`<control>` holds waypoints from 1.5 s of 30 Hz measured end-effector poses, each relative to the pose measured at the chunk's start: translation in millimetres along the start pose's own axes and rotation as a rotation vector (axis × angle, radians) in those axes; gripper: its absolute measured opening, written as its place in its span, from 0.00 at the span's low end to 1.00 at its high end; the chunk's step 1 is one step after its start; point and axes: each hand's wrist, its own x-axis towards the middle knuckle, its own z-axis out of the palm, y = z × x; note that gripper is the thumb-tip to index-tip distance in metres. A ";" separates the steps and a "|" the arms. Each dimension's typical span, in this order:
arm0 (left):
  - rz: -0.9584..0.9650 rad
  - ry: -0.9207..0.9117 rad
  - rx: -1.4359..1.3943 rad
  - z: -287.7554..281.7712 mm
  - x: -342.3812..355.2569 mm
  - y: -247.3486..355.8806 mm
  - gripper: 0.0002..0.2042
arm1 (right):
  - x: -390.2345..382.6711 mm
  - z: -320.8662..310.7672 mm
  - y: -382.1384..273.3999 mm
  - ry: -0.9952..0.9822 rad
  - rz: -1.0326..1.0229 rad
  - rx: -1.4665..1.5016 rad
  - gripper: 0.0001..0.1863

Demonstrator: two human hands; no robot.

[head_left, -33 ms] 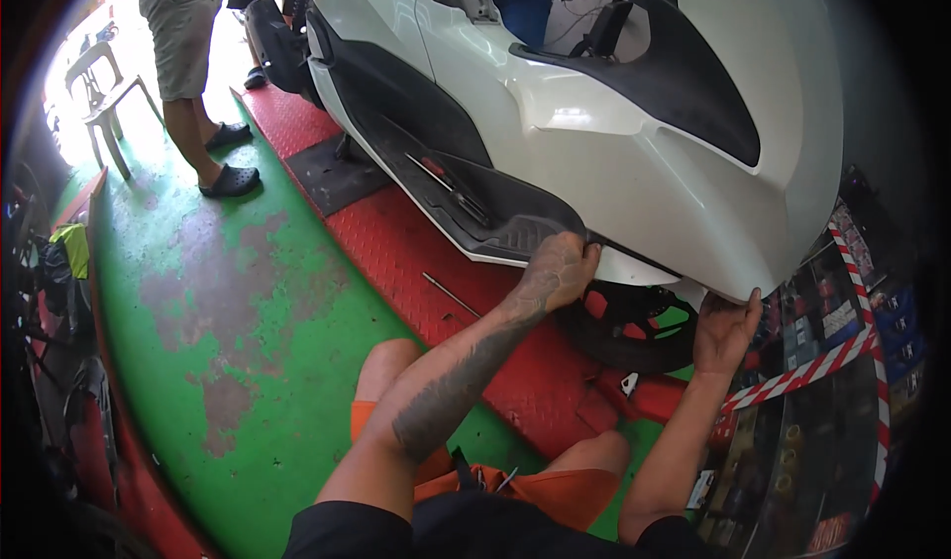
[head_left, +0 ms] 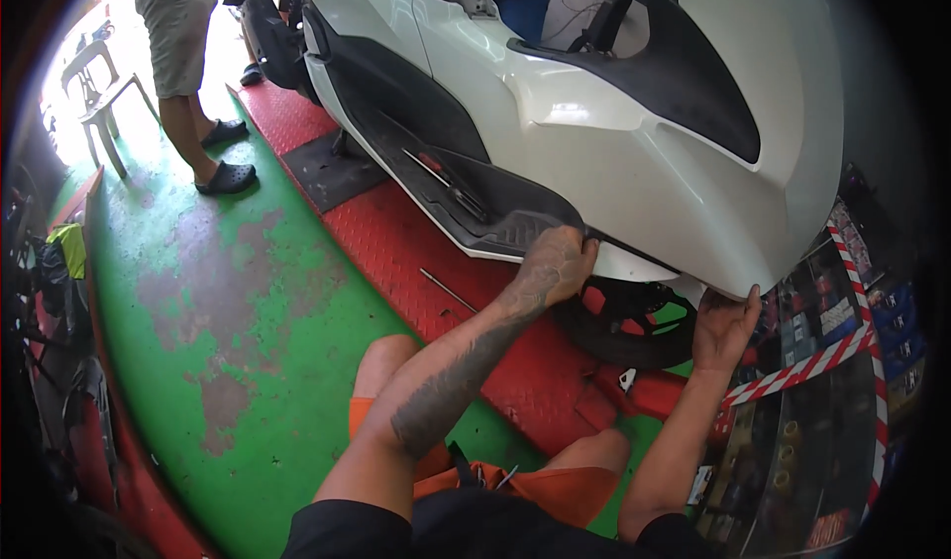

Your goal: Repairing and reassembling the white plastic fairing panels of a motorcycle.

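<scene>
A large white scooter (head_left: 614, 173) with black trim fills the upper middle. My left hand (head_left: 555, 267) is closed on the front end of its lower side panel (head_left: 634, 266), where the black footboard (head_left: 525, 224) meets the white strip. Farther right, my right hand (head_left: 723, 333) grips the bottom edge of the white front fairing (head_left: 738, 232) from below, palm up; some of its fingertips are hidden behind the edge. Beneath both hands shows the front wheel (head_left: 634, 346). A screwdriver (head_left: 428, 163) and other slim tools (head_left: 466, 201) lie on the footboard.
The scooter stands over a red tread-plate platform (head_left: 396, 247), with a thin metal rod (head_left: 448, 290) lying on it. A person in shorts (head_left: 178, 54) stands at far left, near a plastic chair (head_left: 94, 94). Another person (head_left: 520, 4) is behind the scooter. Boxed goods (head_left: 802, 336) line the right.
The view has shifted very slightly. Both hands keep their places on the panel edges.
</scene>
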 end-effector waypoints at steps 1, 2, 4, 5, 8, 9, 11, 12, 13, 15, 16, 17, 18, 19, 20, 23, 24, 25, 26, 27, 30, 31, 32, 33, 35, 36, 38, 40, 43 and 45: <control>0.067 0.078 0.146 -2.8 -0.4 1.4 0.22 | -0.8 1.0 -0.6 0.008 0.001 -0.016 0.22; 0.072 0.067 0.198 -4.5 -1.8 3.5 0.22 | -1.5 1.4 -1.4 0.032 -0.002 -0.018 0.22; 0.093 -0.064 0.226 -31.2 4.0 9.9 0.22 | -1.0 2.4 -1.6 0.097 -0.010 -0.041 0.21; 0.122 -0.191 0.262 -42.3 7.8 10.7 0.22 | -2.5 1.3 -2.6 0.103 -0.004 -0.058 0.21; 0.161 -0.330 0.382 -60.1 20.8 7.8 0.20 | 4.6 2.8 -3.1 0.108 0.017 -0.026 0.21; 0.154 -0.332 0.366 -59.3 17.5 12.0 0.20 | 3.4 3.0 -2.4 0.111 -0.014 -0.068 0.22; 0.266 -0.171 0.648 -55.4 1.6 20.4 0.17 | -3.9 2.2 -1.3 0.128 -0.041 -0.128 0.23; 0.263 -0.174 0.636 -45.5 -4.5 14.4 0.17 | -5.2 3.7 1.4 0.106 -0.065 -0.143 0.24; 0.362 0.012 0.734 -32.4 -11.7 6.9 0.16 | -6.8 5.1 5.9 0.083 -0.082 -0.157 0.26; 0.454 0.191 0.814 -24.4 -17.6 -4.4 0.15 | -12.7 7.1 16.8 0.052 -0.104 -0.186 0.26; 0.437 0.019 0.692 -36.9 -21.5 -4.2 0.15 | -15.9 6.6 20.5 0.019 -0.136 -0.205 0.27; 0.419 -0.149 0.571 -52.7 -24.0 -5.3 0.15 | -17.8 9.4 27.7 0.028 -0.134 -0.216 0.27; 0.303 -0.210 0.588 -64.1 -17.5 -12.3 0.16 | -19.9 12.0 34.9 0.043 -0.161 -0.245 0.27; 0.317 -0.127 0.636 -75.5 -11.1 -24.8 0.17 | -20.1 16.6 41.5 0.048 -0.175 -0.262 0.27; 0.317 -0.168 0.673 -79.4 -0.9 -30.6 0.17 | -20.7 19.7 43.2 0.068 -0.205 -0.268 0.28; 0.384 -0.244 0.754 -77.1 23.9 -27.3 0.17 | -18.4 34.0 48.1 0.162 -0.201 -0.364 0.30; 0.446 -0.278 0.809 -74.0 29.2 -26.2 0.17 | -17.6 35.9 48.2 0.166 -0.201 -0.370 0.30; 0.447 -0.282 0.801 -72.8 33.4 -29.6 0.17 | -16.5 37.3 48.4 0.166 -0.199 -0.402 0.32; 0.550 -0.184 0.815 -71.8 37.1 -32.9 0.16 | -15.8 38.4 48.6 0.166 -0.198 -0.433 0.33; 0.650 -0.084 0.825 -67.8 41.7 -40.2 0.15 | -15.6 39.8 49.4 0.170 -0.199 -0.441 0.33; 0.809 0.156 0.804 -49.9 40.3 -62.6 0.13 | -16.2 41.3 51.3 0.221 -0.250 -0.531 0.37; 0.878 0.283 0.768 -46.1 39.0 -67.0 0.13 | -16.9 40.5 50.5 0.230 -0.255 -0.573 0.37; 0.876 0.282 0.764 -43.4 38.5 -71.7 0.13 | -16.5 39.8 50.5 0.239 -0.259 -0.614 0.38; 0.811 0.249 0.730 -41.9 37.4 -70.6 0.14 | -16.8 38.7 47.8 0.242 -0.266 -0.618 0.38; 0.750 0.217 0.694 -39.9 35.2 -67.5 0.15 | -16.3 34.3 44.0 0.217 -0.262 -0.603 0.38; 0.665 0.157 0.648 -40.0 34.5 -65.2 0.15 | -15.1 32.5 43.9 0.216 -0.263 -0.605 0.38; 0.581 0.101 0.601 -38.2 29.9 -58.0 0.15 | -13.8 30.5 43.5 0.217 -0.280 -0.598 0.39; 0.451 -0.002 0.614 -36.8 25.2 -51.8 0.12 | -14.1 31.1 45.2 0.219 -0.279 -0.597 0.40; 0.763 0.203 0.830 -49.2 31.6 -47.9 0.09 | -16.4 35.1 46.8 0.218 -0.272 -0.599 0.40; 0.800 0.172 0.885 -53.5 39.6 -43.9 0.06 | -17.3 36.2 45.8 0.213 -0.266 -0.603 0.40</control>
